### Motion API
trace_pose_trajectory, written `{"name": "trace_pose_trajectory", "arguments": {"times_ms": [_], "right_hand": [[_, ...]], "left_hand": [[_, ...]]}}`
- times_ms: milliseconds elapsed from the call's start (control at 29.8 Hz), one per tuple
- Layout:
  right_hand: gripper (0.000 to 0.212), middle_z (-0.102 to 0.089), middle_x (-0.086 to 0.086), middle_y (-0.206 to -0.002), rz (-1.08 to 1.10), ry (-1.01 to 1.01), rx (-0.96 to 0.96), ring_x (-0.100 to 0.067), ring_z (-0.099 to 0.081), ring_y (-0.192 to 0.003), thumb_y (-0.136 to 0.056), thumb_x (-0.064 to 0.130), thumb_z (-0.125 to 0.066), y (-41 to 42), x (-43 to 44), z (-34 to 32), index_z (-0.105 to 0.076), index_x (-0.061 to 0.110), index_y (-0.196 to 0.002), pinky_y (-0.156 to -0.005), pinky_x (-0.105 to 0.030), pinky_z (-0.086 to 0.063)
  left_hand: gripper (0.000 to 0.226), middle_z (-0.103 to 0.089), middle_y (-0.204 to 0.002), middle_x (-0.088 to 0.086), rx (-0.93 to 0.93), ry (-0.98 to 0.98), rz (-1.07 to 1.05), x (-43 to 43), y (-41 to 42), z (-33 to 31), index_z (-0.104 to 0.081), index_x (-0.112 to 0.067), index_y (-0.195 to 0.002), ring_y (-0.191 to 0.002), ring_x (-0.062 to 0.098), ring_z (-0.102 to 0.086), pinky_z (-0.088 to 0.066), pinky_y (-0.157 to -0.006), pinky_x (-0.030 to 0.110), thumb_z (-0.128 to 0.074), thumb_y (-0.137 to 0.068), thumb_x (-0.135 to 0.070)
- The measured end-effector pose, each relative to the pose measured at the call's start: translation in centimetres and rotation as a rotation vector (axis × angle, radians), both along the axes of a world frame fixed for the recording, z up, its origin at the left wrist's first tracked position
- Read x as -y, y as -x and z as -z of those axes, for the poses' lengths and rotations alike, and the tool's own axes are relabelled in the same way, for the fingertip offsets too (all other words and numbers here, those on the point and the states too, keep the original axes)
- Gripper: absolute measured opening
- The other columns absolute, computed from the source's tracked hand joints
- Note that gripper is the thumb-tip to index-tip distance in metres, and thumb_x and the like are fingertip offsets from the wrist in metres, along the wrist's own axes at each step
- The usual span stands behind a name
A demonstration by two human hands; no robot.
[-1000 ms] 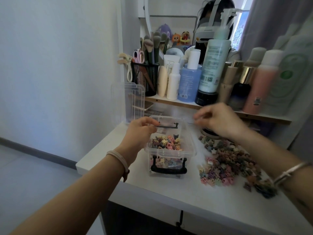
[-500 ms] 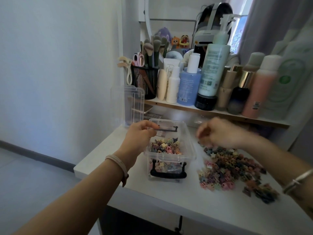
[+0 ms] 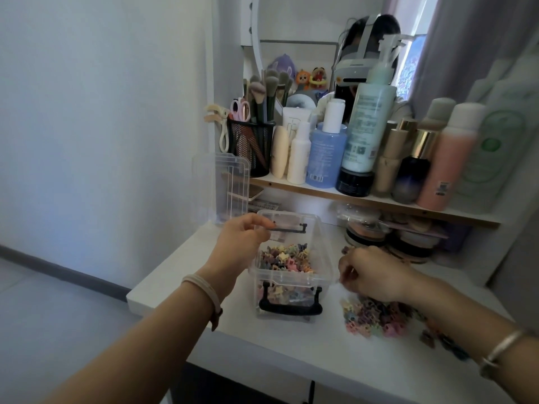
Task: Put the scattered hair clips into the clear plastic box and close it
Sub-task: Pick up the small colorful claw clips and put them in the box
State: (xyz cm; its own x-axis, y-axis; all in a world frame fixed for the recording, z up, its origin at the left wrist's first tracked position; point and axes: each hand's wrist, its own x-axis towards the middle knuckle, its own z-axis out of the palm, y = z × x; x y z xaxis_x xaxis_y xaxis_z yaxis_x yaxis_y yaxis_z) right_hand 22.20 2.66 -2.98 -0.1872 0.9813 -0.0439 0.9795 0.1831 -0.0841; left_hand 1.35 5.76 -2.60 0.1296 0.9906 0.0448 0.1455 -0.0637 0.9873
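Observation:
A clear plastic box (image 3: pixel 322 252) with black latches stands open on the white desk, partly filled with small pastel hair clips (image 3: pixel 284 258). My left hand (image 3: pixel 239 243) grips the box's far left rim beside the rear black latch. A heap of scattered hair clips (image 3: pixel 376 316) lies on the desk right of the box. My right hand (image 3: pixel 372 272) is down on the near end of that heap, fingers curled over clips; what the fingers enclose is hidden. The clear lid (image 3: pixel 230 188) stands upright behind the box at the left.
A wooden shelf (image 3: pixel 364 199) above the desk carries several bottles, tubes and a black mesh brush holder (image 3: pixel 252 145). Round compacts (image 3: pixel 376 234) sit under the shelf behind the heap. The desk edge (image 3: pixel 163 298) drops off at the left. A mirror reflects a person wearing a headset.
My right hand has come down from above the box's right side onto the clip heap on the desk. The left hand has stayed on the box rim.

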Motion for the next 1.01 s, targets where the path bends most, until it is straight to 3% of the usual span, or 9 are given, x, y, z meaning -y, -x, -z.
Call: {"name": "trace_pose_trajectory", "arguments": {"times_ms": [168, 302, 369, 504, 605, 705, 840, 907, 1008], "right_hand": [[0.016, -0.060, 0.007, -0.078, 0.065, -0.073, -0.158, -0.005, -0.059, -0.076, -0.083, 0.003, -0.060, 0.0, -0.6, -0.7, -0.071, 0.014, -0.088, -0.054, 0.002, -0.036], [0.021, -0.061, 0.009, -0.068, 0.055, -0.326, -0.635, -0.005, -0.058, -0.063, -0.080, 0.008, -0.068, 1.9, -0.4, -4.8, -0.062, 0.026, -0.070, -0.059, -0.008, -0.045], [0.016, -0.065, 0.009, -0.071, -0.045, -0.288, -0.739, 0.001, -0.060, -0.061, -0.079, 0.012, -0.068, 3.6, 0.0, -6.3, -0.064, 0.026, -0.074, -0.062, -0.007, -0.048], [0.011, -0.068, 0.008, -0.094, -0.065, -0.153, -0.579, -0.005, -0.062, -0.092, -0.084, 0.021, -0.064, 4.7, -0.2, -5.9, -0.071, 0.022, -0.093, -0.086, -0.020, -0.046], [0.012, -0.066, 0.005, -0.083, 0.049, -0.195, -0.584, -0.008, -0.060, -0.082, -0.086, 0.014, -0.061, 3.3, -0.3, -5.3, -0.068, 0.024, -0.084, -0.074, -0.018, -0.046], [0.021, -0.063, 0.005, -0.069, 0.096, -0.014, -0.459, -0.007, -0.058, -0.062, -0.085, 0.014, -0.062, 1.4, 0.6, -4.4, -0.059, 0.029, -0.071, -0.061, -0.021, -0.050], [0.021, -0.053, 0.021, -0.082, -0.060, 0.258, -0.107, 0.004, -0.051, -0.072, -0.081, 0.032, -0.067, 1.0, 2.4, -2.6, -0.061, 0.031, -0.100, -0.058, -0.005, -0.037], [0.031, -0.051, 0.019, -0.091, -0.095, 0.244, -0.029, 0.000, -0.050, -0.080, -0.084, 0.029, -0.064, 1.0, 2.6, -1.7, -0.059, 0.027, -0.115, -0.059, -0.002, -0.035], [0.023, -0.050, 0.017, -0.086, -0.133, 0.146, -0.012, 0.000, -0.047, -0.078, -0.088, 0.021, -0.056, 1.0, 2.4, -1.1, -0.061, 0.023, -0.111, -0.056, 0.001, -0.031]], "left_hand": [[0.023, -0.056, -0.100, 0.005, -0.008, 0.001, -0.007, -0.1, 0.0, 0.0, -0.060, -0.020, -0.074, -0.061, 0.010, -0.044, -0.037, -0.055, 0.022, -0.050, -0.090, -0.006], [0.024, -0.055, -0.090, 0.002, 0.002, 0.007, -0.005, -0.1, 0.0, 0.0, -0.060, -0.020, -0.074, -0.061, 0.012, -0.043, -0.039, -0.055, 0.022, -0.050, -0.090, -0.006], [0.024, -0.054, -0.085, 0.000, 0.006, 0.007, -0.003, 0.0, 0.0, 0.0, -0.060, -0.020, -0.074, -0.063, 0.011, -0.044, -0.038, -0.055, 0.022, -0.050, -0.090, -0.006], [0.024, -0.055, -0.084, 0.001, 0.008, 0.007, 0.003, 0.1, 0.0, 0.0, -0.059, -0.020, -0.073, -0.061, 0.011, -0.045, -0.037, -0.055, 0.023, -0.050, -0.090, -0.006], [0.026, -0.053, -0.090, 0.002, 0.005, 0.003, -0.003, -0.1, 0.0, 0.1, -0.060, -0.021, -0.071, -0.072, 0.015, -0.046, -0.039, -0.060, 0.026, -0.051, -0.090, -0.006], [0.027, -0.052, -0.091, 0.002, 0.010, -0.001, 0.000, -0.1, 0.0, 0.1, -0.060, -0.022, -0.071, -0.071, 0.013, -0.045, -0.039, -0.058, 0.025, -0.051, -0.090, -0.006], [0.026, -0.055, -0.089, 0.002, 0.011, 0.001, 0.001, -0.1, 0.1, 0.1, -0.060, -0.021, -0.072, -0.068, 0.013, -0.045, -0.039, -0.062, 0.026, -0.050, -0.090, -0.006], [0.024, -0.056, -0.086, 0.002, 0.011, 0.001, -0.001, 0.0, 0.0, 0.1, -0.060, -0.020, -0.073, -0.061, 0.011, -0.044, -0.037, -0.055, 0.023, -0.050, -0.090, -0.006], [0.024, -0.055, -0.085, 0.000, 0.010, 0.006, -0.005, 0.1, 0.0, 0.0, -0.060, -0.020, -0.074, -0.061, 0.010, -0.044, -0.036, -0.055, 0.023, -0.050, -0.090, -0.007]]}}
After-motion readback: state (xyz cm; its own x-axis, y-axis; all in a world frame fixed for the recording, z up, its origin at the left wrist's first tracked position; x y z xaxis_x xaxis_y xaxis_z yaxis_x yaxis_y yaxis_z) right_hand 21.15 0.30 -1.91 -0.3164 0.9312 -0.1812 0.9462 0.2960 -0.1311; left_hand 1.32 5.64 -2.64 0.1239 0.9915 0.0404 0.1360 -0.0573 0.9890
